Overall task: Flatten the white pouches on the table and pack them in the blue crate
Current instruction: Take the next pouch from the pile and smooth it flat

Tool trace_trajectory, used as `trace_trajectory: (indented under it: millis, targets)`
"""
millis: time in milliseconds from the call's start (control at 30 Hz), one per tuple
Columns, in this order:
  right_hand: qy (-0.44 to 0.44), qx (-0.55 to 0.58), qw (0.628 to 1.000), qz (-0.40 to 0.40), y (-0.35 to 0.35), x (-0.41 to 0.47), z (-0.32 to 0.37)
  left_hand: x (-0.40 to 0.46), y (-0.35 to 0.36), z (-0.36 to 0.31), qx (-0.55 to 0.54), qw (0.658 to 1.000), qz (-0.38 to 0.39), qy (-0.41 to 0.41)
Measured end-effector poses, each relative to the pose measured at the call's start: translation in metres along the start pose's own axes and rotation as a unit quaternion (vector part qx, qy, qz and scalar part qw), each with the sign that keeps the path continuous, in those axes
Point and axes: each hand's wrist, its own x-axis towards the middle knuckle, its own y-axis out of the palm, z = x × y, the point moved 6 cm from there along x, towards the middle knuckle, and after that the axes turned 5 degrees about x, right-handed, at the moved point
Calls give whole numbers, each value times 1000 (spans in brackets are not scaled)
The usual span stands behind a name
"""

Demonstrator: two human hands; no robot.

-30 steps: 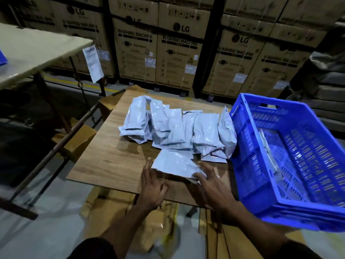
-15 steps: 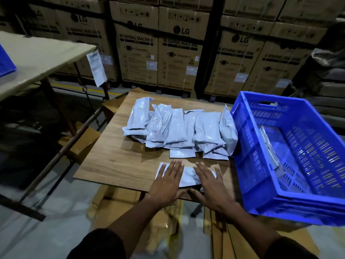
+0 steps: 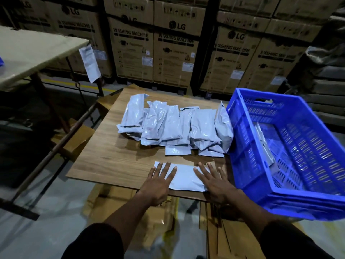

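side table [image 3: 28, 53]: far left, pale top, dark legs; a white paper tag [image 3: 90, 63] hangs off its right corner.
floor left: brown cardboard boxes [image 3: 74, 139] sit low beside the wooden table, under a slanted metal bar.
wooden table [image 3: 112, 157]: centre, wood-grain top, holds all loose pouches.
pouch pile [image 3: 173, 126]: far half of the table, white glossy pouches overlapping in a row, puffy and creased; rightmost one stands on edge, leaning against the crate wall. Two small flat ones poke out at the near edge of the pile.
left hand [image 3: 158, 182]: palm down on the left end of the near pouch, fingers straight and spread, pressing flat. Heel of the hand hangs past the table's near edge.
near pouch [image 3: 184, 178]: lies flat on the near edge of the table, long side left to right, apart from the pile, between and under both hands. Middle section uncovered, looks mostly smooth.
right hand [image 3: 214, 182]: palm down on the right end of the same pouch, fingers straight and spread, pressing flat. Nothing pinched by either hand.
blue crate [image 3: 242, 146]: right of the table, tilted, left wall touching the pile's rightmost pouch. Perforated walls and floor.
packed pouches [image 3: 265, 144]: inside the crate, white, standing on edge against the left wall; count cannot tell.
background: stacked brown LG washing-machine cartons [image 3: 175, 53] along the far wall.
sleeves: dark, both forearms bare below them.
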Motion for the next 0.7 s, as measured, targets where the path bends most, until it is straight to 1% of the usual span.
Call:
trace_trajectory:
  millis: [67,100,133,167,233,267,300,367,533,600,700]
  targets:
    - [14,33,999,41,5,4,-1,-1,-2,-2,-8,1000,2,-11]
    - [25,57,997,48,6,5,-1,-1,-4,-3,-7,1000,-5,-15]
    - [36,82,995,37,2,5,1,-1,-6,-4,-5,1000,-20,-15]
    - [44,100,994,6,-4,3,3,0,-11,-7,-4,999,-44,-11]
    - [47,118,988,-93,-18,-1,14,3,-25,-16,-4,994,-105,4]
    - [39,124,982,-136,-22,-3,24,6,-30,-22,-1,992,-123,11]
    - [29,134,977,-164,-22,-4,35,9,-32,-26,1,991,-130,10]
    - [19,149,970,-191,-15,0,50,16,-30,-30,-1,993,-118,-1]
    - [48,93,972,-211,-4,20,47,21,-6,-32,12,994,-105,-33]
    - [38,69,971,-224,-4,27,49,21,1,-34,16,993,-115,-37]
    - [44,62,975,-207,5,34,47,19,1,-34,19,989,-140,-43]
